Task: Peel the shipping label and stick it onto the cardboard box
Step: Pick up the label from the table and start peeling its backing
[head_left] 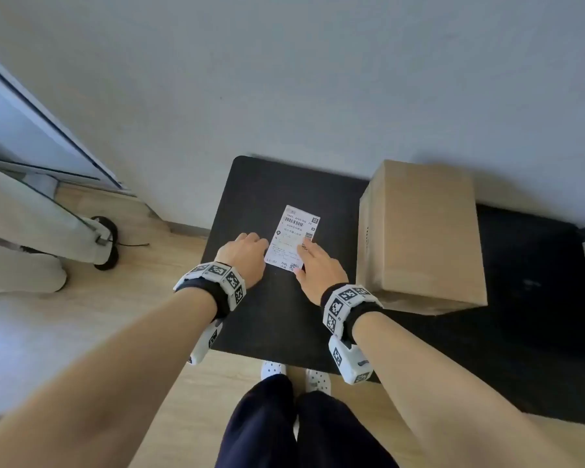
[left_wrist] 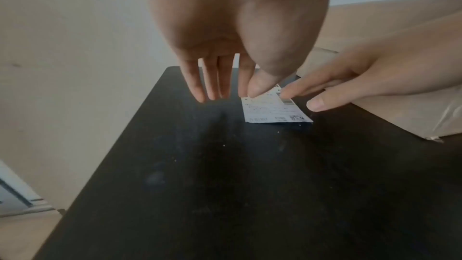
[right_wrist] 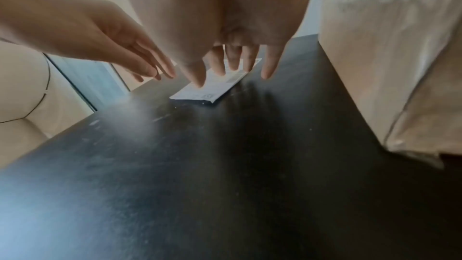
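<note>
A white shipping label (head_left: pixel 291 235) with barcodes lies flat on the black table (head_left: pixel 250 190). To its right stands a plain brown cardboard box (head_left: pixel 419 238). My left hand (head_left: pixel 250 246) hovers at the label's left edge, fingers straight and pointing down; its thumb tip (left_wrist: pixel 257 90) touches the label (left_wrist: pixel 270 112). My right hand (head_left: pixel 309 256) lies over the label's near right corner with straight fingers; the index fingertip (left_wrist: pixel 287 92) presses on the paper. In the right wrist view the right hand (right_wrist: pixel 232 74) spreads above the label (right_wrist: pixel 207 92), with the box (right_wrist: pixel 387 46) close on the right.
The table stands against a white wall (head_left: pixel 318 79). A glass door (head_left: pixel 31 130) and a beige upholstered piece on castors (head_left: pixel 24 238) are to the left over a wooden floor. My white shoes (head_left: pixel 274 369) show below the table's near edge.
</note>
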The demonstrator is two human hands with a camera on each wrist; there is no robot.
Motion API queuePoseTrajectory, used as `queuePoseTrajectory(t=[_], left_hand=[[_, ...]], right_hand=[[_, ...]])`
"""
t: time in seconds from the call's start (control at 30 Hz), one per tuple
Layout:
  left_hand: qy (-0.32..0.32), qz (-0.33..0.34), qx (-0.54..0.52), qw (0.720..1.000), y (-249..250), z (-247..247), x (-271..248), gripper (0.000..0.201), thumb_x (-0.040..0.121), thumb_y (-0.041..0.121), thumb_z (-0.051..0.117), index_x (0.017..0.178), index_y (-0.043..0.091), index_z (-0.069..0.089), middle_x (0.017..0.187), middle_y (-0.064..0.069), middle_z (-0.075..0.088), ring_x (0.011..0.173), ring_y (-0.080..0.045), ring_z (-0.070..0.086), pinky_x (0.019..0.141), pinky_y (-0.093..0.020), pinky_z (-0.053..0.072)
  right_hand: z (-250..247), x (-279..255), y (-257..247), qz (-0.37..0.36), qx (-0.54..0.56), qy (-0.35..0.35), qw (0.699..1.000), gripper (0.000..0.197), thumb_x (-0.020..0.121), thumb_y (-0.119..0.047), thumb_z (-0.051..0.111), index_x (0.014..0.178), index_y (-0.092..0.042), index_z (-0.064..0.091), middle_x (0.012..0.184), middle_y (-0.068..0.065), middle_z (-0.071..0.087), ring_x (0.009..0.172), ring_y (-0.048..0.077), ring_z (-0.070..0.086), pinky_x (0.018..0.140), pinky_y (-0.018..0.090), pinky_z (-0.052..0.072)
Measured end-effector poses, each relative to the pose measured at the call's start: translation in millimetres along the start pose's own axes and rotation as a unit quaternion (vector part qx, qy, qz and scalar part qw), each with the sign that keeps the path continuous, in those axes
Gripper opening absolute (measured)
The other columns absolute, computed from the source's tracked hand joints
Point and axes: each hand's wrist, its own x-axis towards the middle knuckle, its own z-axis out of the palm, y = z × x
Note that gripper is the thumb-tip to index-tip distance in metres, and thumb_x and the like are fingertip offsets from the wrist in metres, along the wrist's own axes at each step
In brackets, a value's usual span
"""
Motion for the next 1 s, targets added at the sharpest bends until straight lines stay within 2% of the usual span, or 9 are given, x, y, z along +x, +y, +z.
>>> queuePoseTrajectory(t=[0.1,0.23,0.43,0.57,0.67,0.8,1.0], left_hand=[[0.003,-0.003,-0.022,1.000,-3,0,15,0.040,0.094,0.013,0.042,0.133,0.015,0.050,0.143,-0.002,0.045,0.131,-0.022,0.043,0.099,-0.039,0.045],[-0.015,0.011,-0.031,0.999,-1,-6,35,0.047,0.096,0.017,0.040,0.142,0.020,0.039,0.156,-0.001,0.030,0.140,-0.023,0.034,0.107,-0.042,0.041],[-0.012,0.035,-0.044,0.998,2,-10,56,0.038,0.095,0.017,0.043,0.132,0.015,0.051,0.144,-0.003,0.044,0.131,-0.022,0.042,0.099,-0.042,0.045],[-0.014,0.038,-0.044,0.998,3,-9,68,0.041,0.091,0.023,0.055,0.131,0.018,0.050,0.136,-0.004,0.046,0.124,-0.021,0.047,0.092,-0.040,0.051],[-0.033,0.043,-0.025,0.998,6,-10,75,0.045,0.089,0.028,0.059,0.132,0.020,0.050,0.132,-0.004,0.046,0.121,-0.021,0.047,0.090,-0.039,0.050],[-0.043,0.044,-0.018,0.998,11,-11,79,0.040,0.089,0.028,0.059,0.127,0.019,0.051,0.127,-0.006,0.051,0.122,-0.023,0.046,0.090,-0.039,0.048],[-0.043,0.024,-0.032,0.998,12,-15,79,0.023,0.092,0.023,0.050,0.112,0.017,0.060,0.120,-0.006,0.054,0.111,-0.025,0.053,0.085,-0.038,0.049]], right_hand=[[8,12,5,0.000,-0.017,-0.005,1.000,0.056,0.098,-0.025,0.043,0.148,-0.015,0.021,0.160,0.005,0.015,0.143,0.022,0.025,0.112,0.040,0.034],[21,20,11,-0.011,-0.038,-0.021,0.999,0.060,0.099,-0.027,0.040,0.151,-0.016,0.011,0.162,0.003,0.007,0.148,0.019,0.011,0.120,0.038,0.017],[33,6,15,-0.039,-0.037,-0.014,0.998,0.059,0.099,-0.026,0.039,0.150,-0.017,0.012,0.162,0.002,0.006,0.149,0.018,0.009,0.120,0.038,0.013],[38,-4,20,-0.063,-0.042,-0.022,0.997,0.056,0.100,-0.026,0.038,0.149,-0.017,0.014,0.162,0.002,0.006,0.149,0.019,0.011,0.119,0.038,0.014],[38,-8,22,-0.075,-0.040,-0.023,0.996,0.053,0.100,-0.026,0.037,0.149,-0.017,0.017,0.162,0.002,0.008,0.149,0.020,0.012,0.119,0.037,0.015],[41,-9,24,-0.076,-0.048,-0.019,0.996,0.053,0.101,-0.028,0.036,0.149,-0.017,0.016,0.162,0.002,0.008,0.149,0.020,0.012,0.119,0.037,0.014],[44,-9,24,-0.075,-0.050,-0.017,0.996,0.054,0.100,-0.027,0.038,0.148,-0.016,0.017,0.162,0.003,0.008,0.148,0.021,0.013,0.119,0.038,0.015]])
